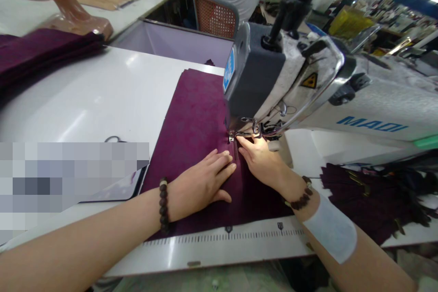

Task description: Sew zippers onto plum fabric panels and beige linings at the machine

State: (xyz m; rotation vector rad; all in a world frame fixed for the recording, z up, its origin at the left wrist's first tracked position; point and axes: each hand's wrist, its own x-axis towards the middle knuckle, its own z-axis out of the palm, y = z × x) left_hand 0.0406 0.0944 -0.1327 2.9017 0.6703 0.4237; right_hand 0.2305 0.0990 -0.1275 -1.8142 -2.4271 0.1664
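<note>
White tabletop (85, 96) — flat, mottled plum-purple fabric (191, 118).

White, glossy tabletop (137, 82) with a ruler scale (255, 236) along its near edge. A maroon fabric panel (191, 118) lies across the middle, running under the head of a sewing machine (256, 73), which stands at the right. Smaller dark maroon pieces (362, 205) overlap at far right. At left lies a flat, dark-edged object (132, 186), partly obscured by pixelation.
</note>
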